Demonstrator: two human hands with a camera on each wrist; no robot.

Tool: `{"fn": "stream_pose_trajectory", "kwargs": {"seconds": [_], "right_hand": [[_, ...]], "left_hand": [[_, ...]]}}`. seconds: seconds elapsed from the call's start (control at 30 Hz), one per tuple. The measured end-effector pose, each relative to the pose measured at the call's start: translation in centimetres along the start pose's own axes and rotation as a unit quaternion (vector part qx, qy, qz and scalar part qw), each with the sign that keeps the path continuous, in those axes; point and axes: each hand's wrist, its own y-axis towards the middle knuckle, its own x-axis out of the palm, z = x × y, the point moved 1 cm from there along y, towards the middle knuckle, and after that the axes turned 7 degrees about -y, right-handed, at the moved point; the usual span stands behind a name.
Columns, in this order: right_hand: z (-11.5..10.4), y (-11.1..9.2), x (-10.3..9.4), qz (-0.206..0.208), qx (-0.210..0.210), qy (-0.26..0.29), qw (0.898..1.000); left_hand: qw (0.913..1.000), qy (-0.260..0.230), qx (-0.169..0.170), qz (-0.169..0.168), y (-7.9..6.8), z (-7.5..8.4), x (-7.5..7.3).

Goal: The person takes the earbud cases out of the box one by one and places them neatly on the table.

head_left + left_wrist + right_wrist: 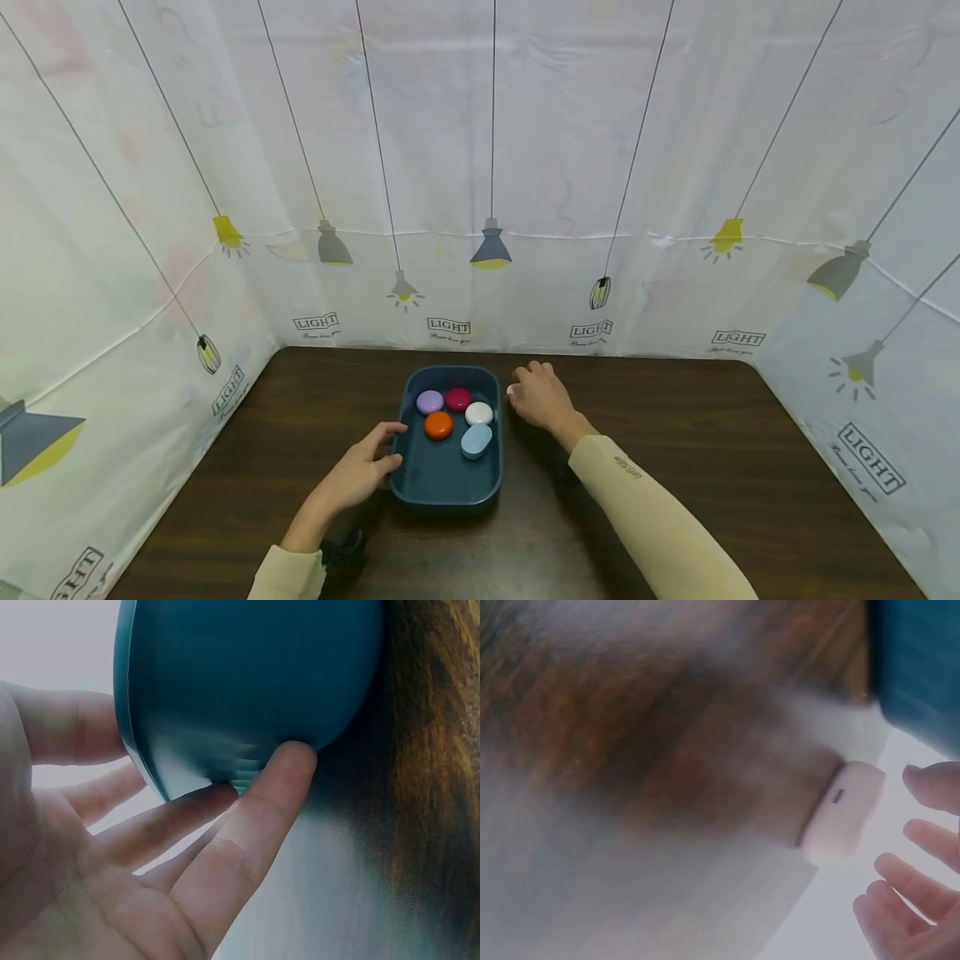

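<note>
A dark blue rectangular tray [442, 492] stands on the table. Its left side is touched by my left hand [356, 471], whose extended fingers [247, 847] rest against the outer wall in the left wrist view. Inside lie a lilac round piece [430, 402], a crimson one [458, 399], a white one [479, 413], an orange one [438, 426] and a light blue oval one [476, 442]. Right of the tray, my right hand [542, 396] reaches beside a pale pink rounded case [847, 814] with a small dark slot. The right wrist view shows the fingers spread, apart from the case.
The dark brown wooden table [675, 475] extends on both sides of the tray. White curtains [540, 150] printed with hanging lamps enclose its back and sides. A dark band-like object [345, 546] is at the left wrist.
</note>
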Motion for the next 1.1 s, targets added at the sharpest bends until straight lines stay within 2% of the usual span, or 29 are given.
{"fn": "stream_pose_trajectory", "kwargs": {"seconds": [0.2, 0.5, 0.63, 0.83, 1.1], "right_hand": [[-0.4, -0.6, -1.9, 0.036, -0.040, 0.019, 0.998], [-1.7, -1.9, -4.0, 0.052, -0.068, 0.032, 0.996], [-2.6, -2.5, -4.9, 0.053, -0.095, 0.027, 0.994], [-4.1, -3.0, -6.2, 0.043, -0.139, 0.009, 0.989], [-6.1, -3.5, -6.7, 0.001, -0.187, -0.017, 0.982]], "left_hand": [[1.0000, 0.001, -0.007, 0.004, 0.1, -0.1, -0.1], [1.0000, 0.004, -0.002, 0.003, 0.0, 0.2, -0.1], [1.0000, 0.006, -0.003, 0.003, -0.1, 0.2, -0.1], [1.0000, 0.006, -0.003, 0.002, -0.2, 0.3, -0.1], [1.0000, 0.003, -0.003, 0.003, -0.1, 0.3, 0.0]]}}
